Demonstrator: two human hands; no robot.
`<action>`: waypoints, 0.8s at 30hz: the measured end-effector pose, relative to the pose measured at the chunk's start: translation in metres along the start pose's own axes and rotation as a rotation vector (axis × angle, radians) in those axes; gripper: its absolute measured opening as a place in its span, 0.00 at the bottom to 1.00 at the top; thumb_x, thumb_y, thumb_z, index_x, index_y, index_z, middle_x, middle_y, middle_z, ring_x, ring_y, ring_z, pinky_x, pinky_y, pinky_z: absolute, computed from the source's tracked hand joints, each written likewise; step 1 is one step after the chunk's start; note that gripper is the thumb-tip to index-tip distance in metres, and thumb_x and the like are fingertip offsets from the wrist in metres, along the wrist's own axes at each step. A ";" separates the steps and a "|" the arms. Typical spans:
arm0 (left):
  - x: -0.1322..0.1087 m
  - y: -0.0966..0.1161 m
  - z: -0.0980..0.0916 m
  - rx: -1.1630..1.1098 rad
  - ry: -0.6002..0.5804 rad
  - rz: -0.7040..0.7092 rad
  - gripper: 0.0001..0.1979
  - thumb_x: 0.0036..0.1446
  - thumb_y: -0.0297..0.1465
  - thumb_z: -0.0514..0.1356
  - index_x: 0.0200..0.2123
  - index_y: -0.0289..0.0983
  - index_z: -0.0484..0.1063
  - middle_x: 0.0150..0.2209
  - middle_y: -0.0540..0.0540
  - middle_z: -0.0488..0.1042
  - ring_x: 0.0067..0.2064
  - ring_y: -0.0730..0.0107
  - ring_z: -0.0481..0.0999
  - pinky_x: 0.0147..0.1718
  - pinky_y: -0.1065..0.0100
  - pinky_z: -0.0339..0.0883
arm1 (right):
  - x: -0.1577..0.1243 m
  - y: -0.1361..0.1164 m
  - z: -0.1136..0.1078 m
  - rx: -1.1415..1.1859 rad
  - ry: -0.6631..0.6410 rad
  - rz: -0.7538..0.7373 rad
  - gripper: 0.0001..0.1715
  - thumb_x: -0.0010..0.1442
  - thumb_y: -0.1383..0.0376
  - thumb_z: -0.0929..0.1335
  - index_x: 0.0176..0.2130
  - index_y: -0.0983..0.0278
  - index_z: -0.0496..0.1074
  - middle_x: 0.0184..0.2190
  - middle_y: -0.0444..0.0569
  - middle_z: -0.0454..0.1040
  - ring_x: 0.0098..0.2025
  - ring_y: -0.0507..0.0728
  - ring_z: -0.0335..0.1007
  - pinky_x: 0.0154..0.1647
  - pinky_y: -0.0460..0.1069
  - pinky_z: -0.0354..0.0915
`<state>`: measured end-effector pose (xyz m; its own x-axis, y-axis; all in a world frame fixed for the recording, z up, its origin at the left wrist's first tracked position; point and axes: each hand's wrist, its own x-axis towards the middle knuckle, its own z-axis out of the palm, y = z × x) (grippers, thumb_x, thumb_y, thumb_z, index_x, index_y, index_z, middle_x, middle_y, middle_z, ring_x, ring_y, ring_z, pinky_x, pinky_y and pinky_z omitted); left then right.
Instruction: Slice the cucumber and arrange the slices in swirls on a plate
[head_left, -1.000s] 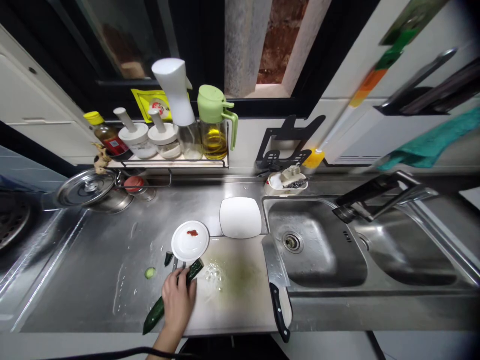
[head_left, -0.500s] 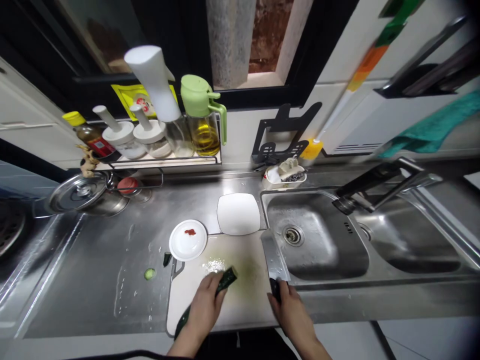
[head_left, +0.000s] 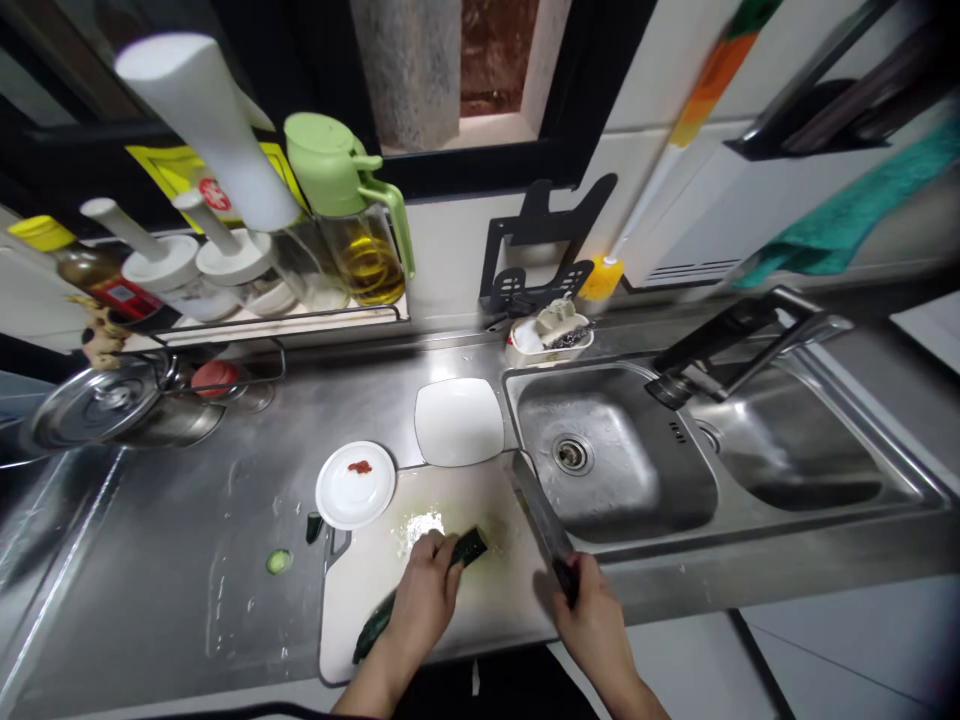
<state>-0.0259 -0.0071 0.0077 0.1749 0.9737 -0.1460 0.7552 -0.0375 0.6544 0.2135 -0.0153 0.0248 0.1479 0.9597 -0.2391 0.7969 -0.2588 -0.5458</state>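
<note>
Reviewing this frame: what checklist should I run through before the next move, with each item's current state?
1. Left hand gripping the cucumber: ok.
2. Right hand on the handle of the knife: ok.
3. Blade apart from the left hand's fingers: ok, it is over by the sink.
4. Cutting board dry: not ok, a wet-looking patch glistens near the left hand.
5. Cucumber lying flat underneath: cannot tell, the hand covers its middle.
</note>
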 end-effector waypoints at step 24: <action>0.008 -0.008 0.017 0.133 0.107 0.119 0.15 0.62 0.29 0.51 0.50 0.40 0.69 0.49 0.43 0.72 0.53 0.63 0.71 0.52 0.57 0.69 | 0.012 -0.067 0.013 -0.341 -0.637 -0.056 0.31 0.54 0.78 0.56 0.55 0.65 0.65 0.51 0.57 0.68 0.48 0.58 0.69 0.44 0.48 0.62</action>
<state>-0.0195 -0.0031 -0.0110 0.2049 0.9787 0.0112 0.8110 -0.1761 0.5580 0.1537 0.0124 0.0481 -0.1856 0.6932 -0.6965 0.9470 -0.0630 -0.3150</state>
